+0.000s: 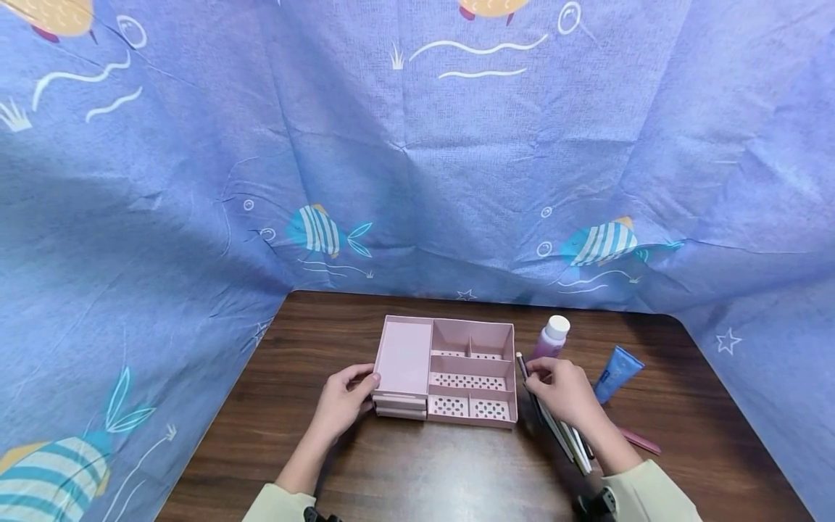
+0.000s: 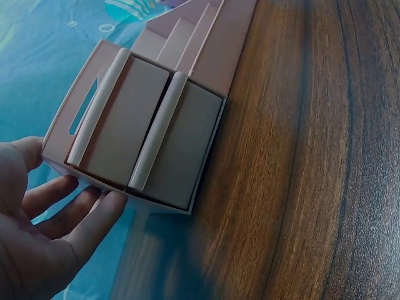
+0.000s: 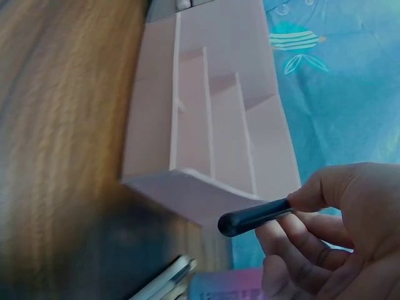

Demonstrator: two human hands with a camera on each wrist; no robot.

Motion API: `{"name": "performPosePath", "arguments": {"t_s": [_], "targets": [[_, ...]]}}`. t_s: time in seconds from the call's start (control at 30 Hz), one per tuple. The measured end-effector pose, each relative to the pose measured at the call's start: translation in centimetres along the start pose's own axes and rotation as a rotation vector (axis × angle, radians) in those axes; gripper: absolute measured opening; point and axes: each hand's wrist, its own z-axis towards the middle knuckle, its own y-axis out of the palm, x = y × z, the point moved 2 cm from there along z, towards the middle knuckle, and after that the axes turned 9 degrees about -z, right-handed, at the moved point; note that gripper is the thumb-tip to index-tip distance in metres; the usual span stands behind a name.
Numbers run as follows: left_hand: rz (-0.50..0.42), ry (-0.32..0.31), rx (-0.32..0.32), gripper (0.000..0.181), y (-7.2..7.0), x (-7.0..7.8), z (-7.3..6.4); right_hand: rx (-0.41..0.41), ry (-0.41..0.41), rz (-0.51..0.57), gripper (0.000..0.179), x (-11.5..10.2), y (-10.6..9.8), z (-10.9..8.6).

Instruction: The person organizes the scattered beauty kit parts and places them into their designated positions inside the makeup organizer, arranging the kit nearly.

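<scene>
A pink desk organizer (image 1: 472, 368) has a flat-topped part with two drawers (image 2: 122, 122) on its left and divided compartments on its right. My left hand (image 1: 347, 397) holds its left side, thumb at the top edge and fingers along the side wall (image 2: 81, 181). Between thumb and fingers, my right hand (image 1: 564, 391) pinches a dark pen (image 3: 253, 217). That pen is beside the organizer's right wall, its rounded black end pointing towards the wall in the right wrist view. The compartments (image 3: 228, 131) hold nothing that shows.
Several pens (image 1: 574, 444) lie on the wooden table (image 1: 417, 471) under the right forearm. Behind the right hand stands a purple bottle (image 1: 553, 337) with a white cap. A blue tube (image 1: 617, 373) and a dark pink stick (image 1: 639, 441) are farther right. A blue fish-patterned cloth (image 1: 417, 181) hangs behind.
</scene>
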Motion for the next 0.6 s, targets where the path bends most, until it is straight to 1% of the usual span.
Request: {"name": "performPosePath", "arguments": {"t_s": [0.17,0.33,0.47,0.6], "targets": [[-0.02,-0.006,-0.001,0.035,0.0,-0.1,0.0,0.0,-0.02,0.039,0.019,-0.9,-0.3,1.0],[-0.015,-0.011,-0.001,0.033,-0.1,-0.3,0.1,-0.017,-0.027,0.087,0.02,-1.7,-0.1,1.9],[-0.013,-0.013,0.003,0.031,-0.2,-0.4,0.3,-0.032,-0.031,0.163,0.019,-2.5,0.2,2.4],[-0.008,-0.013,0.005,0.031,-0.1,-0.4,0.4,-0.049,-0.041,0.265,0.019,-3.4,0.6,3.0]]}}
